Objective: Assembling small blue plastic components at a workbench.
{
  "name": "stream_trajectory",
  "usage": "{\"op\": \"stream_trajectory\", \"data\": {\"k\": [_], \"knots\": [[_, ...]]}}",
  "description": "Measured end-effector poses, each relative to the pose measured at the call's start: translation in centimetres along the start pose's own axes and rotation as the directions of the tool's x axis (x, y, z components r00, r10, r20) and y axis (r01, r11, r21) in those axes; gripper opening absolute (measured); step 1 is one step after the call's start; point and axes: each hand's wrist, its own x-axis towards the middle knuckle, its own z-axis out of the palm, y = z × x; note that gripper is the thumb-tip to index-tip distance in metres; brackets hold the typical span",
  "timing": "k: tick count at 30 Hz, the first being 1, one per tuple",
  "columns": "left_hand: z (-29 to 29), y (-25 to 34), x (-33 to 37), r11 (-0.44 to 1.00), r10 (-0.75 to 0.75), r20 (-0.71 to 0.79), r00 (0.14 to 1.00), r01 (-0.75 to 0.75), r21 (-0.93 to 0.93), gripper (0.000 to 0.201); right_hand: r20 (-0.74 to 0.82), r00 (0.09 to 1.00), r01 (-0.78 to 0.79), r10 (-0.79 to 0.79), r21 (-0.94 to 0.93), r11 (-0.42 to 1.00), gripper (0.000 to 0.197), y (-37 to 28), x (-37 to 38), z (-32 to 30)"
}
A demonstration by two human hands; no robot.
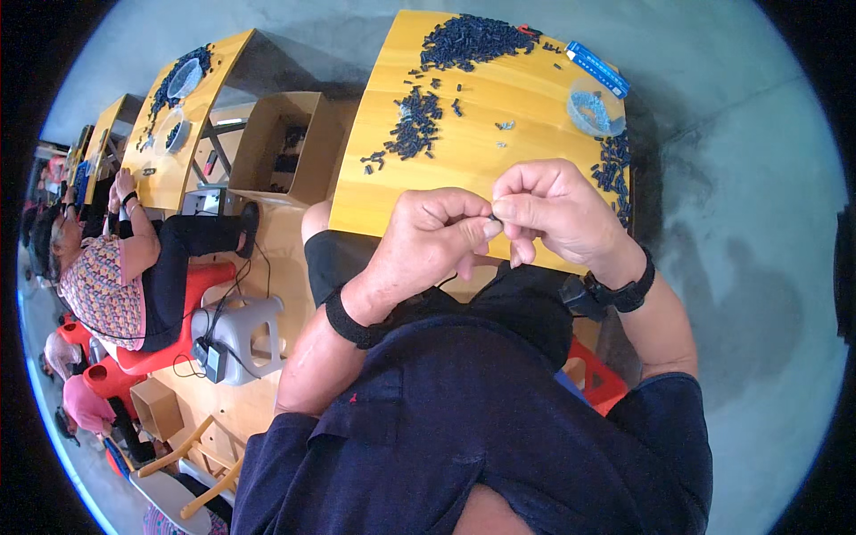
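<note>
Dark blue shirt [481, 428]: nearest the camera, filling the lower frame; both forearms rise out of it toward the table edge.
Left hand [428, 245]: curled closed, thumb and forefinger pinched on a tiny dark piece [493, 217]; a black wristband [349, 323] sits on this wrist.
Right hand [557, 209]: also curled, its fingertips meeting the left's at the same piece; a black watch [615, 292] is on this wrist.
Where the piece is: between the two sets of fingertips, held in the air over the near edge of the wooden table [473, 160], not resting on it.
Poor view: the piece is so small and so covered by fingers that I cannot tell whether it is one part or two pressed together.
Slip risk: the grip looks like fingertip-only, so a small twist could probably pop the piece free; it would fall into the lap or onto the floor, since the hands hang past the table edge.
Mix-up risk: a dropped piece landing among the scattered black parts [415, 125] would be hard to tell from the rest.
Spill risk: the clear bowl of small pale parts [593, 107] stands near the right edge, beside a row of black parts [615, 174]; a wide sweep of the right elbow could nudge it off.
Far pile [473, 40]: well apart from the hands.
Neighbour: a seated person in a patterned top [102, 285] works at another table to the left, well apart.
</note>
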Motion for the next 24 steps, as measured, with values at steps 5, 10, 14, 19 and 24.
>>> {"op": "stream_trajectory", "data": {"k": [5,10,14,19,24], "knots": [[-0.1,-0.2,-0.1,1.000,0.027,0.022,0.999,-0.027,0.016,0.010,0.023,0.997,-0.079,0.075,0.359,0.930,0.020,0.7,-0.2,0.2],[-0.3,0.5,-0.4,0.994,0.106,0.089,0.990,-0.102,-0.049,0.009,0.120,0.979,-0.197,0.163,0.385,0.902,0.027,1.7,-0.4,0.2],[-0.5,0.2,-0.5,0.978,0.165,0.174,0.971,-0.138,-0.159,0.008,0.268,0.950,-0.266,0.157,0.438,0.859,0.036,2.5,-0.6,0.9],[-1.2,-0.2,-1.0,0.983,0.119,0.288,0.950,-0.071,-0.171,0.008,0.355,0.922,-0.293,0.151,0.389,0.873,0.041,3.0,-1.0,1.8],[-1.7,-0.7,-1.0,0.981,0.079,0.374,0.924,-0.005,-0.194,0.011,0.401,0.903,-0.325,0.157,0.394,0.860,0.045,3.8,-0.9,2.2]]}}
